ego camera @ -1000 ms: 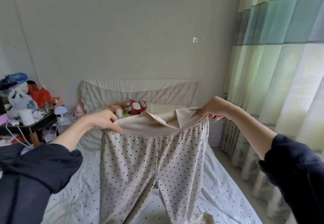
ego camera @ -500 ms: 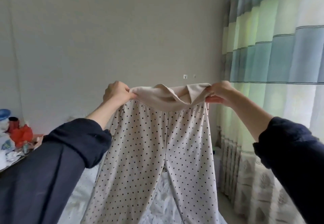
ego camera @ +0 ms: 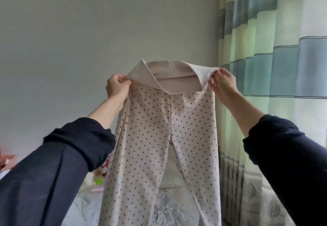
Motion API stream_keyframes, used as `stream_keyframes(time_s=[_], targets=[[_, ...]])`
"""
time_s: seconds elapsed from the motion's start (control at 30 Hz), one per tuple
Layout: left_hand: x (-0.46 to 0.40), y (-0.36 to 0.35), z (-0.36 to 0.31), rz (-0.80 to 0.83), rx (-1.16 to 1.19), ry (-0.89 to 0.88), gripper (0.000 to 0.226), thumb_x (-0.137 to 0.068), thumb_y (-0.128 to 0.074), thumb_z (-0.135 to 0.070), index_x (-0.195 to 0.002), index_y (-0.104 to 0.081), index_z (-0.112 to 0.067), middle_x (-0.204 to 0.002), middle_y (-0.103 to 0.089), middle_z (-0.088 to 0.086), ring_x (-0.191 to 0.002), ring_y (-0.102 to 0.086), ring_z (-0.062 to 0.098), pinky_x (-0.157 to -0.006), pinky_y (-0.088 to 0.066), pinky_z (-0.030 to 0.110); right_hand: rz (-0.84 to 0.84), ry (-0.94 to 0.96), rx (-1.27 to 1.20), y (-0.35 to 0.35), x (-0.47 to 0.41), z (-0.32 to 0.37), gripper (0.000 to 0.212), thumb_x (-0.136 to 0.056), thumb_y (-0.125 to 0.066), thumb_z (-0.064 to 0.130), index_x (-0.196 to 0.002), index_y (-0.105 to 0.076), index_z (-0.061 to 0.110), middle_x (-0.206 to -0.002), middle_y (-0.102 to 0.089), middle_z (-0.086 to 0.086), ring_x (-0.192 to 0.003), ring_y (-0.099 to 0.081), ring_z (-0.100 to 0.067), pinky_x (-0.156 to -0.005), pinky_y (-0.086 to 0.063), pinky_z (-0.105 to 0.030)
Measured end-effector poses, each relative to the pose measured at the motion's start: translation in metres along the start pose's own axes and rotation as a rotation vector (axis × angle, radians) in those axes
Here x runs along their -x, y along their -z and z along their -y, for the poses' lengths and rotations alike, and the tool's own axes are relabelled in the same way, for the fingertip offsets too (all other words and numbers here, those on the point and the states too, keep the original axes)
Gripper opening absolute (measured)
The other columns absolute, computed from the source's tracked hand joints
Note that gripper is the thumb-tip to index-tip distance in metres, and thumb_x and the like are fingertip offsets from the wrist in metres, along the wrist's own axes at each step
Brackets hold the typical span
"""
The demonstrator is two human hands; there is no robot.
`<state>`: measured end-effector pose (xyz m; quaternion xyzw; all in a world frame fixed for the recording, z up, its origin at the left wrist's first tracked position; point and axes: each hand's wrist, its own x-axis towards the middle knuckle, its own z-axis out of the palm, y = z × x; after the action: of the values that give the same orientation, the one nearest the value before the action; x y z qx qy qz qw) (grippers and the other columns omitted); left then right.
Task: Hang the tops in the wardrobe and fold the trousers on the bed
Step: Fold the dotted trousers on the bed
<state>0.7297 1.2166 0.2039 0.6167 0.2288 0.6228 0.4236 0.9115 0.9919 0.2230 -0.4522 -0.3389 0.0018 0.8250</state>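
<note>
**Operator:** Report the position of the garment and both hands.

**Technician:** You hold the trousers (ego camera: pixel 159 146) up in front of you, in the air, with both arms raised. The fabric is pale cream with small dark dots. The two legs hang straight down and part below the crotch seam. The lower ends of the legs run out of view at the bottom edge. The waistband (ego camera: pixel 169 77) is plain beige and is folded outward at both corners, with its inner face showing.

**Operator:** State the fingers.

**Technician:** Your left hand (ego camera: pixel 116 86) grips the left corner of the waistband. Its fingers are curled into a fist around the cloth. Your right hand (ego camera: pixel 223 82) pinches the right corner between thumb and curled fingers. Both dark sleeves (ego camera: pixel 58 164) are pushed up to the forearms.

**Operator:** Report the bed.

**Technician:** The bed (ego camera: pixel 83 206) lies below and behind the trousers. Its sheet is light with a faint pattern. The trousers hang above it; contact at the leg ends cannot be determined.

**Operator:** Report any labels or writing.

**Technician:** No legible tag, brand or text appears on the waistband or on the fabric.

**Operator:** Surroundings?

**Technician:** A plain wall (ego camera: pixel 88 40) stands behind the garment. A curtain (ego camera: pixel 283 66) with blue, green and white bands hangs on your right. Small red and green items (ego camera: pixel 100 174) sit at the bed head, too blurred to identify.
</note>
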Motion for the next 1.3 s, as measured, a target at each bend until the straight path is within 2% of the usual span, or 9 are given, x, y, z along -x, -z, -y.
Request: stream_keyframes(time_s=[0.13,0.3,0.43,0.53,0.67,0.9,1.03,1.1,1.3], targets=[[-0.010,0.011,0.001,0.048,-0.067,-0.060,0.014,-0.085,-0.054,-0.007,-0.081,-0.058,-0.019,-0.080,-0.060,-0.001,-0.080,-0.057,0.020,-0.065,-0.050,0.029,0.003,0.095,0.191,-0.006,0.002,-0.001,0.028,-0.090,-0.042,-0.001,-0.075,-0.061,0.014,-0.063,-0.052,0.007,-0.052,-0.051,0.000,-0.051,-0.042,-0.013],[0.034,0.056,0.042,0.386,-0.204,0.005,0.025,-0.089,-0.052,0.001,-0.074,-0.060,-0.018,-0.083,-0.060,0.010,-0.080,-0.056,0.019,-0.085,-0.049,0.037,0.072,0.019,0.551,0.017,0.038,-0.036,0.022,-0.096,-0.050,0.018,-0.082,-0.060,0.004,-0.067,-0.050,-0.002,-0.060,-0.044,-0.010,-0.056,-0.038,-0.014],[0.108,0.109,0.078,0.520,-0.317,0.168,0.012,-0.090,-0.059,-0.014,-0.081,-0.065,-0.018,-0.087,-0.066,0.004,-0.088,-0.061,0.019,-0.083,-0.050,0.029,0.152,-0.256,0.539,0.051,0.107,-0.071,0.017,-0.093,-0.056,0.016,-0.102,-0.063,0.003,-0.093,-0.062,-0.010,-0.085,-0.061,-0.019,-0.084,-0.052,-0.024],[0.168,0.143,0.089,0.581,-0.327,0.278,0.009,-0.091,-0.057,-0.009,-0.088,-0.065,-0.013,-0.098,-0.066,0.011,-0.093,-0.064,0.023,-0.085,-0.054,0.035,0.156,-0.337,0.508,0.071,0.171,-0.086,0.013,-0.094,-0.054,0.013,-0.101,-0.062,0.005,-0.084,-0.061,-0.004,-0.074,-0.061,-0.012,-0.068,-0.055,-0.018],[0.243,0.191,0.091,0.613,-0.250,0.430,0.020,-0.092,-0.049,0.004,-0.088,-0.063,-0.010,-0.096,-0.062,0.013,-0.083,-0.062,0.018,-0.067,-0.056,0.019,0.207,-0.499,0.535,0.097,0.261,-0.096,0.016,-0.096,-0.052,0.014,-0.098,-0.060,0.000,-0.087,-0.063,-0.007,-0.075,-0.063,-0.016,-0.061,-0.055,-0.017],[0.358,0.264,0.085,0.723,-0.298,0.643,0.023,-0.092,-0.044,0.007,-0.087,-0.061,-0.007,-0.091,-0.059,0.014,-0.086,-0.061,0.023,-0.089,-0.052,0.036,0.387,-0.614,0.718,0.150,0.389,-0.070,0.014,-0.095,-0.053,0.014,-0.086,-0.062,0.007,-0.093,-0.063,-0.010,-0.089,-0.061,-0.021,-0.083,-0.053,-0.034],[0.423,0.300,0.076,0.777,-0.269,0.716,0.024,-0.092,-0.043,0.011,-0.085,-0.061,-0.004,-0.085,-0.062,0.011,-0.077,-0.062,0.017,-0.067,-0.056,0.019,0.413,-0.597,0.802,0.173,0.460,-0.046,0.014,-0.094,-0.054,0.012,-0.088,-0.063,0.003,-0.087,-0.062,-0.009,-0.086,-0.059,-0.020,-0.073,-0.054,-0.033],[0.457,0.320,0.072,0.791,-0.249,0.747,0.024,-0.091,-0.043,0.012,-0.085,-0.061,-0.003,-0.084,-0.062,0.012,-0.077,-0.061,0.017,-0.065,-0.055,0.017,0.400,-0.612,0.844,0.185,0.504,-0.031,0.013,-0.094,-0.053,0.010,-0.088,-0.062,0.002,-0.078,-0.060,-0.005,-0.082,-0.058,-0.021,-0.069,-0.054,-0.033],[0.559,0.377,0.063,1.037,-0.397,0.764,0.018,-0.089,-0.050,0.009,-0.084,-0.062,-0.004,-0.092,-0.063,0.016,-0.087,-0.057,0.023,-0.090,-0.048,0.038,0.375,-0.766,0.963,0.225,0.632,0.003,0.019,-0.094,-0.051,0.005,-0.098,-0.063,-0.009,-0.087,-0.062,-0.021,-0.085,-0.061,-0.031,-0.072,-0.054,-0.038]])
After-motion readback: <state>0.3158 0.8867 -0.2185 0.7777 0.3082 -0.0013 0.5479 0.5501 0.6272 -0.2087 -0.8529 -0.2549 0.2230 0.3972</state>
